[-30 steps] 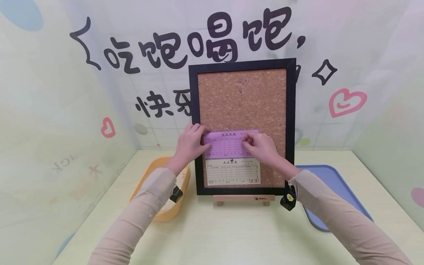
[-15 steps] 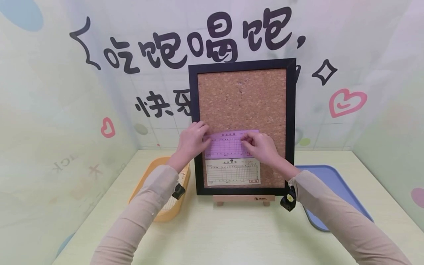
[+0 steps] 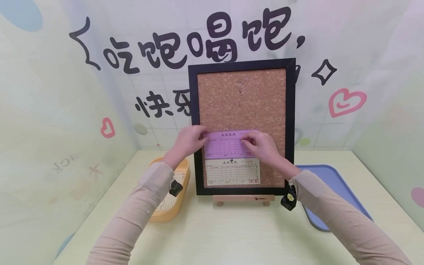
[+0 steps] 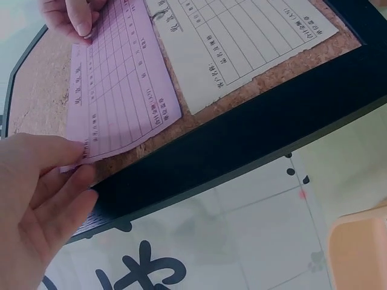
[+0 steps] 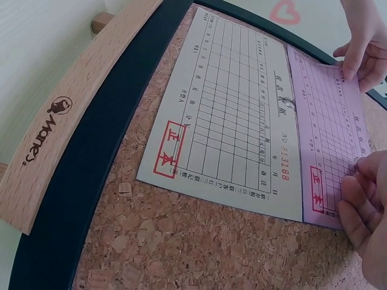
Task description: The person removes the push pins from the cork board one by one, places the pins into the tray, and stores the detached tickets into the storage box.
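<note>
A purple receipt slip (image 3: pixel 222 145) lies against the lower part of a black-framed corkboard (image 3: pixel 243 99). My left hand (image 3: pixel 189 140) pinches its upper left corner, the thumb on the front and the other fingers behind, as the left wrist view shows. On the right half of the slip, my right hand (image 3: pixel 264 146) pinches a small, shiny pushpin (image 5: pixel 357 161), mostly hidden by the fingertips. Directly below is a white receipt slip (image 3: pixel 233 173) with a red stamped box. A metal pushpin (image 5: pixel 287 104) sits at its top edge, where the purple slip meets it.
The corkboard leans on a wooden easel (image 3: pixel 243 198) standing on a pale table (image 3: pixel 225 235). To the left, partly behind the left forearm, is an orange basket (image 3: pixel 185 184) with more slips. A blue tray (image 3: pixel 326 173) lies to the right, under the right forearm.
My left hand shifted slightly up and right along the purple slip's left edge, then back left to its corner. The right hand stays nearly in place on the slip.
</note>
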`<state>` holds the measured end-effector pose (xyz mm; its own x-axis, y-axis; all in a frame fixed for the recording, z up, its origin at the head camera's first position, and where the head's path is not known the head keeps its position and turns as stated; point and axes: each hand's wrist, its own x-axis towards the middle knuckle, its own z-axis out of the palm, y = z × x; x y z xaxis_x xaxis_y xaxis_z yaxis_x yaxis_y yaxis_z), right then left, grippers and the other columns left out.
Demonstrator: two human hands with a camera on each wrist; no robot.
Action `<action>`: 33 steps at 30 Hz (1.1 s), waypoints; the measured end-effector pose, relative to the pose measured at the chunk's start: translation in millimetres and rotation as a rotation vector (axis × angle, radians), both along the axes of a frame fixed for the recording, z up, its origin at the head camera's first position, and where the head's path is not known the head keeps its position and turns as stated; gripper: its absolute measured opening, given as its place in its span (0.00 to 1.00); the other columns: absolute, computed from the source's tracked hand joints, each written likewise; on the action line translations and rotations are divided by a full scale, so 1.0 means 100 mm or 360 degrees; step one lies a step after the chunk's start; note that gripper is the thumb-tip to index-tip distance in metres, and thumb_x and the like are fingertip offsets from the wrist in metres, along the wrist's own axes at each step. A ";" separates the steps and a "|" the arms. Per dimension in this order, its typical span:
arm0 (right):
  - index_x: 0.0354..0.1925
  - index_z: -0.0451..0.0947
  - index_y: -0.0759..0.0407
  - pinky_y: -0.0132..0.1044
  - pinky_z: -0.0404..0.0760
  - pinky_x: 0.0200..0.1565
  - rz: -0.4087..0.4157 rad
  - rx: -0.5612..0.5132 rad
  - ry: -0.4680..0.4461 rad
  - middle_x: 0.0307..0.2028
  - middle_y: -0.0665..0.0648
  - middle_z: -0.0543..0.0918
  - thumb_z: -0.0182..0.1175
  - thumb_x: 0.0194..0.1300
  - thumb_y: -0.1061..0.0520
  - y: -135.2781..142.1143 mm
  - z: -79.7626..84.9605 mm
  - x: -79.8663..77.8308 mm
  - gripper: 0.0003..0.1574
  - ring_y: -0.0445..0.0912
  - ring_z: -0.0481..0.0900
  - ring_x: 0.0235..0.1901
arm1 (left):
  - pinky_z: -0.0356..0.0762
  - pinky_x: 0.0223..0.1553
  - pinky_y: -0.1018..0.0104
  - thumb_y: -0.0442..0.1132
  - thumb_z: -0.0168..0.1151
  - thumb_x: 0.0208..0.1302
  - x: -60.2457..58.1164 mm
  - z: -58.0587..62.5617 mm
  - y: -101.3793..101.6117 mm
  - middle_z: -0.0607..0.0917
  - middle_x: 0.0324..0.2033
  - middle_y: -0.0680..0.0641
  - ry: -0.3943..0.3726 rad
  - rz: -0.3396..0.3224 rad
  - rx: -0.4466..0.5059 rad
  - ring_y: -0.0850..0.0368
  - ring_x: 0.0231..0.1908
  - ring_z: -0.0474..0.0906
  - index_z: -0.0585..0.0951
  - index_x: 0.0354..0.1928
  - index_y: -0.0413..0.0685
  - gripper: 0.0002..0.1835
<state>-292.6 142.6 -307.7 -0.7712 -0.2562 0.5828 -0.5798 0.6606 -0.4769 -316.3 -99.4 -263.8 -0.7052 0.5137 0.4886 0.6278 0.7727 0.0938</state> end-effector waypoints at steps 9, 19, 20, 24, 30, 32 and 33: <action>0.37 0.82 0.61 0.33 0.68 0.25 0.0025 -0.0015 0.0000 0.34 0.56 0.81 0.58 0.60 0.61 0.02 -0.03 -0.01 0.08 0.44 0.70 0.25 | 0.76 0.34 0.63 0.31 0.59 0.57 0.02 0.02 -0.02 0.84 0.33 0.44 -0.0172 -0.0020 0.0078 0.55 0.29 0.77 0.82 0.37 0.39 0.07; 0.35 0.82 0.62 0.32 0.68 0.23 0.0032 -0.0045 -0.0029 0.29 0.55 0.81 0.59 0.59 0.62 0.12 -0.04 0.06 0.06 0.43 0.69 0.23 | 0.77 0.38 0.61 0.29 0.58 0.57 0.03 0.05 -0.14 0.84 0.34 0.42 -0.0292 -0.0050 0.0268 0.52 0.33 0.79 0.82 0.37 0.36 0.08; 0.35 0.82 0.62 0.31 0.67 0.22 0.0029 -0.0046 -0.0028 0.28 0.55 0.81 0.59 0.59 0.62 0.14 -0.06 0.08 0.06 0.43 0.69 0.22 | 0.77 0.38 0.61 0.28 0.58 0.57 0.03 0.05 -0.15 0.84 0.34 0.41 -0.0298 -0.0052 0.0286 0.52 0.33 0.79 0.82 0.37 0.36 0.08; 0.35 0.82 0.62 0.30 0.65 0.21 0.0003 -0.0046 -0.0029 0.26 0.53 0.79 0.59 0.59 0.63 0.22 -0.11 0.15 0.06 0.43 0.67 0.21 | 0.76 0.36 0.61 0.29 0.57 0.57 0.05 0.06 -0.20 0.84 0.33 0.42 -0.0297 -0.0052 0.0341 0.52 0.31 0.78 0.83 0.37 0.36 0.08; 0.33 0.82 0.60 0.31 0.64 0.20 -0.0004 -0.0005 0.0049 0.23 0.51 0.77 0.60 0.58 0.62 0.33 -0.17 0.24 0.05 0.42 0.66 0.19 | 0.75 0.34 0.61 0.30 0.58 0.57 0.10 0.02 -0.33 0.84 0.30 0.43 -0.0291 -0.0027 0.0427 0.53 0.29 0.78 0.83 0.35 0.37 0.07; 0.32 0.82 0.60 0.31 0.65 0.20 -0.0009 0.0008 0.0076 0.23 0.50 0.78 0.61 0.58 0.62 0.37 -0.18 0.26 0.04 0.41 0.66 0.19 | 0.76 0.32 0.62 0.30 0.58 0.57 0.12 0.00 -0.38 0.85 0.29 0.44 -0.0307 -0.0026 0.0465 0.54 0.29 0.78 0.83 0.34 0.37 0.07; 0.32 0.82 0.60 0.31 0.66 0.20 -0.0011 0.0013 0.0090 0.23 0.51 0.78 0.61 0.57 0.63 0.39 -0.18 0.26 0.04 0.41 0.66 0.19 | 0.76 0.31 0.62 0.30 0.58 0.57 0.13 -0.01 -0.41 0.85 0.29 0.44 -0.0314 -0.0025 0.0482 0.54 0.28 0.78 0.84 0.34 0.37 0.07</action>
<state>-266.6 181.8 -326.0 -0.7387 -0.2562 0.6234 -0.6013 0.6684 -0.4378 -303.3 -139.9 -264.7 -0.7943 0.3783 0.4755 0.5865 0.6817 0.4374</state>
